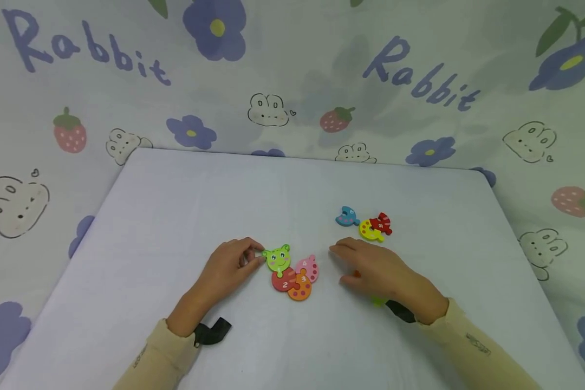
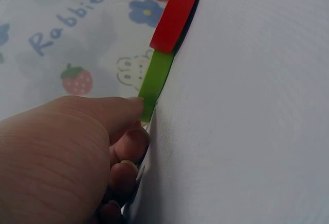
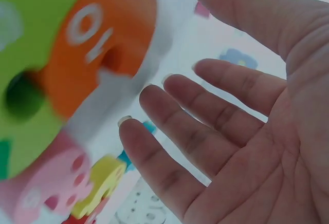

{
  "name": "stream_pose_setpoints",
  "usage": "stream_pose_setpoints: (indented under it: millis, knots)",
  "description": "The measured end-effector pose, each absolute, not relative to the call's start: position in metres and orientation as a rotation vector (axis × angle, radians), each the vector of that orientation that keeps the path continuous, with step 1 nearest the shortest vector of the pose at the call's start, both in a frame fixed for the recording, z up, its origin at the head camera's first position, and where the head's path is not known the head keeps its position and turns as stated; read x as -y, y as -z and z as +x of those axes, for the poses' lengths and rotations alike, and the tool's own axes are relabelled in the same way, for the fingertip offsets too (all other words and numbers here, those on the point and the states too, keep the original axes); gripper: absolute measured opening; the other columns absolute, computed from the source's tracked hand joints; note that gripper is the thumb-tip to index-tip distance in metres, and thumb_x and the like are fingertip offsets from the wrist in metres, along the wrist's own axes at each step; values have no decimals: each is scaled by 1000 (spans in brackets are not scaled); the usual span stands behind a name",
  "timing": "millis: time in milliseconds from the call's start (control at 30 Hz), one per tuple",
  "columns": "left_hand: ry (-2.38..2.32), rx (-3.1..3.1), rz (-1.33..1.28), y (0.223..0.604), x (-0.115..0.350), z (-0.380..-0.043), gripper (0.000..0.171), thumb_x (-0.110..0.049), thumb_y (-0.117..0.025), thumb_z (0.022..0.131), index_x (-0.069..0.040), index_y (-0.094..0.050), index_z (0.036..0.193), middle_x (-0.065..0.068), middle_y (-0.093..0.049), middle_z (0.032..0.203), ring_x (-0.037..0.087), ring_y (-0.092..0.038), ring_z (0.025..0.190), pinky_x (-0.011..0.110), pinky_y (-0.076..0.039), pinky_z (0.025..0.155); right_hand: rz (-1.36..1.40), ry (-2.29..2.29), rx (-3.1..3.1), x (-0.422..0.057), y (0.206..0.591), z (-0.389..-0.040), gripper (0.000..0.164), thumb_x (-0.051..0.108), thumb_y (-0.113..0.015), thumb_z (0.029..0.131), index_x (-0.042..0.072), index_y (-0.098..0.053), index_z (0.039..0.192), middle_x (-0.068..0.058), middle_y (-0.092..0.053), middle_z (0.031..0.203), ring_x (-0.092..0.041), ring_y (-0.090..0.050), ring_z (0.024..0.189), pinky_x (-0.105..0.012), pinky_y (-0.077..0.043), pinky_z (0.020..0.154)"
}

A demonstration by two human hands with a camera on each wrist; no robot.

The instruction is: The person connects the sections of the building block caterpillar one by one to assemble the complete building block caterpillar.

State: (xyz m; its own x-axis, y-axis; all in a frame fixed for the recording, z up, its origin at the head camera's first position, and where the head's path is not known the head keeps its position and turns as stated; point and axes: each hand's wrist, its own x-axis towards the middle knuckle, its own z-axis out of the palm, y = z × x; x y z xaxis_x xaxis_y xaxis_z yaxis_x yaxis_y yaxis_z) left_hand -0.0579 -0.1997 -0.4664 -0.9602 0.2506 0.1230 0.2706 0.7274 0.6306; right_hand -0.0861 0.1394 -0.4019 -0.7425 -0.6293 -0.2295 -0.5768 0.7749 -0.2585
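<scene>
A green caterpillar-head puzzle piece [image 1: 277, 259] joins a red piece numbered 2 [image 1: 284, 281], an orange piece numbered 3 [image 1: 300, 290] and a pink piece numbered 4 [image 1: 307, 267] in a curved chain on the white table. At the head's left edge, my left hand [image 1: 230, 266] pinches it between thumb and finger; the left wrist view shows the thumb on the green edge [image 2: 156, 80]. My right hand [image 1: 382, 271] hovers to the right with fingers extended, holding nothing. It partly covers an orange piece numbered 10 [image 3: 110, 23] and a green piece [image 3: 38, 44].
Beyond my right hand lie a blue piece [image 1: 347, 217], a yellow piece [image 1: 369, 231] and a red piece [image 1: 382, 222]. The right wrist view also has a pink piece [image 3: 54, 175] beside the green one. A rabbit-print cloth [image 1: 302, 65] hangs behind the white table [image 1: 200, 195].
</scene>
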Motion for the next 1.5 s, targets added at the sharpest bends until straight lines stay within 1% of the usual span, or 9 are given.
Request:
stream_pose_setpoints:
  millis: [233, 433, 567, 633, 733, 867, 1200, 1400, 1500]
  knots:
    - [1058, 2894, -445, 469, 201, -59, 20, -23, -80, 95, -15, -74, 112, -14, -54, 78, 8, -48, 68, 34, -43, 74, -891, 289, -2697, -164, 402, -87, 60, 31, -85, 88, 11, -64, 141, -8, -63, 136, -28, -60, 125, -47, -54, 98]
    - [1064, 2897, -446, 470, 201, -59, 20, -24, -79, 96, -16, -74, 113, -14, -54, 78, 8, -49, 69, 34, -42, 75, -809, 284, -2680, -178, 404, -83, 66, 37, -89, 84, 13, -64, 140, -7, -60, 140, -29, -54, 132, -49, -53, 100]
    - [1063, 2887, -448, 471, 201, -59, 20, -24, -79, 95, -16, -74, 112, -15, -54, 78, 7, -48, 68, 34, -42, 74, -825, 282, -2680, -183, 403, -80, 72, 41, -93, 78, 13, -65, 139, -8, -59, 140, -30, -53, 131, -49, -52, 101]
    - [1065, 2884, -449, 471, 201, -59, 20, -23, -79, 95, -16, -74, 112, -15, -54, 78, 7, -48, 68, 34, -41, 74, -833, 277, -2688, -185, 402, -78, 71, 42, -94, 77, 13, -66, 136, -6, -61, 135, -28, -55, 126, -47, -54, 98]
    - [1065, 2884, -452, 471, 202, -59, 19, -23, -79, 95, -16, -74, 112, -15, -54, 77, 7, -48, 68, 34, -41, 73, -820, 270, -2697, -187, 402, -76, 63, 42, -95, 76, 17, -69, 128, 0, -62, 120, -22, -56, 112, -40, -56, 90]
    - [1066, 2894, -449, 470, 202, -59, 19, -24, -79, 96, -16, -74, 112, -15, -54, 78, 7, -49, 68, 34, -42, 73, -824, 259, -2706, -190, 402, -75, 56, 44, -95, 75, 19, -70, 119, 6, -58, 104, -17, -52, 98, -36, -53, 79]
    - [1064, 2898, -445, 468, 202, -59, 20, -24, -79, 96, -16, -74, 113, -14, -54, 78, 8, -49, 69, 33, -42, 71, -817, 229, -2728, -196, 408, -71, 66, 52, -94, 72, 18, -70, 124, 4, -60, 112, -18, -53, 101, -39, -53, 84]
    - [1073, 2891, -444, 469, 202, -59, 19, -24, -79, 96, -16, -74, 112, -14, -55, 79, 8, -49, 69, 34, -42, 73, -789, 217, -2748, -190, 410, -69, 64, 57, -90, 75, 15, -69, 119, 5, -62, 102, -18, -54, 94, -41, -50, 79]
    - [1073, 2890, -448, 470, 202, -59, 19, -24, -79, 96, -16, -74, 113, -14, -55, 79, 8, -49, 69, 34, -42, 73, -773, 204, -2751, -186, 412, -69, 61, 55, -90, 76, 14, -67, 115, 6, -61, 97, -17, -54, 90, -41, -49, 77]
